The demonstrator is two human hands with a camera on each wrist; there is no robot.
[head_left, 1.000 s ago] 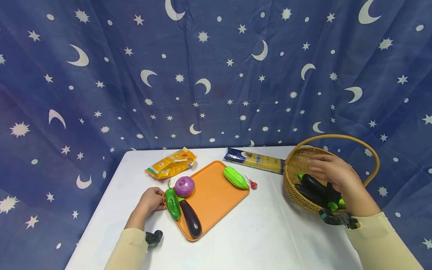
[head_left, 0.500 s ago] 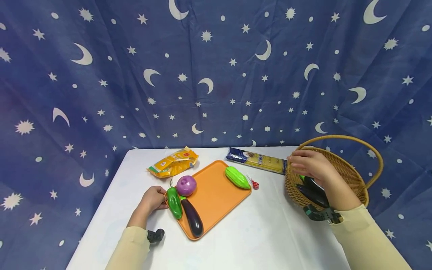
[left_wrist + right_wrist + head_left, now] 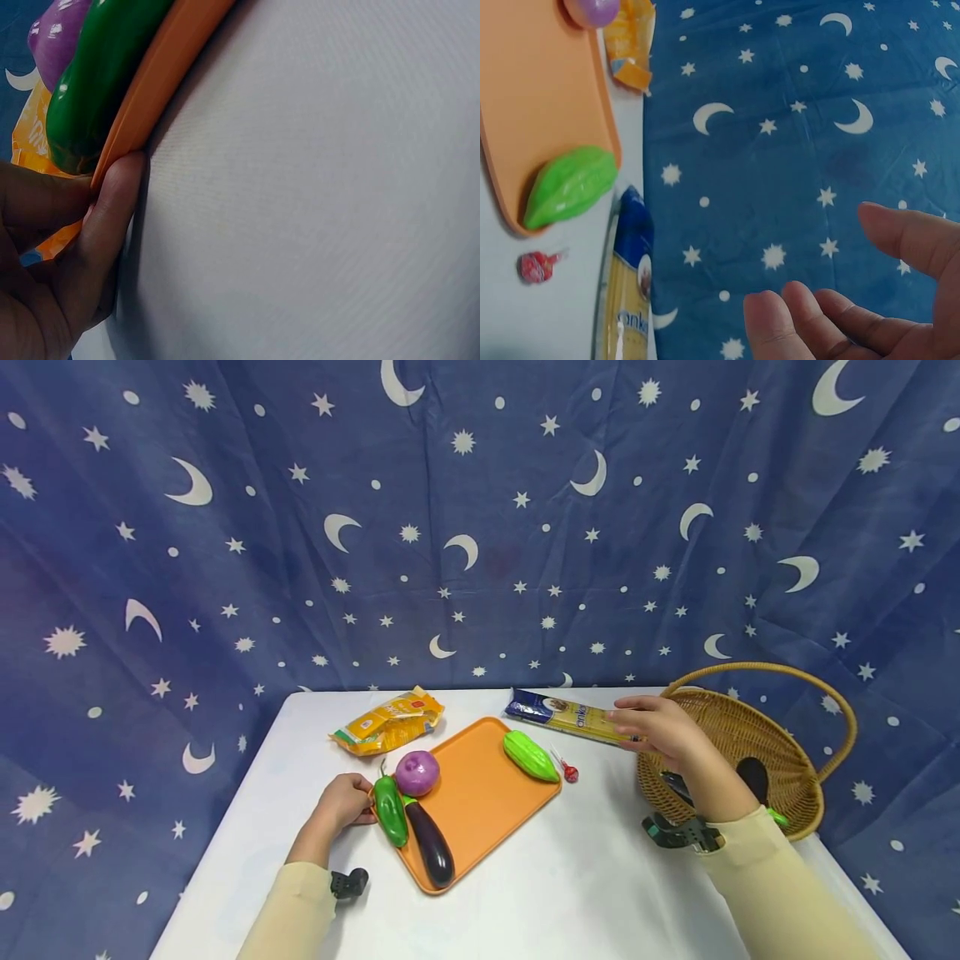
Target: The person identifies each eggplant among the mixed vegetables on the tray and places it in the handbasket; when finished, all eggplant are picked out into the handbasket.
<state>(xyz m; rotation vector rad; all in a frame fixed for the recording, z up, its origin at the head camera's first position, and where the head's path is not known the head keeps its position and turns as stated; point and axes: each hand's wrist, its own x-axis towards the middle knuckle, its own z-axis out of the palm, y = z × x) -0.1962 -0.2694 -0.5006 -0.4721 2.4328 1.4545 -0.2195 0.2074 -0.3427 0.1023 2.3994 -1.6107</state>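
Note:
My left hand (image 3: 347, 800) pinches the left corner of an orange tray (image 3: 472, 793) between thumb and finger, seen close in the left wrist view. On the tray lie a green pepper (image 3: 390, 811), a purple onion (image 3: 417, 772), a dark eggplant (image 3: 430, 843) and a bumpy light green vegetable (image 3: 530, 755), perhaps a bitter melon. My right hand (image 3: 660, 728) hangs in the air with nothing in it, fingers loosely spread, overlapping the end of the spaghetti pack (image 3: 570, 714) and the left rim of the wicker basket (image 3: 738, 727) in the head view.
Inside the basket are dark eggplants (image 3: 752, 777), partly hidden by my right arm. A red lollipop (image 3: 570, 773) lies right of the tray. Behind the tray is a yellow packet (image 3: 390, 722). A blue star-and-moon curtain (image 3: 480, 527) hangs behind the white table (image 3: 570, 877).
My right hand has moved left from over the basket's inside, past its rim, to the end of the spaghetti pack. The left hand keeps its pinch on the tray.

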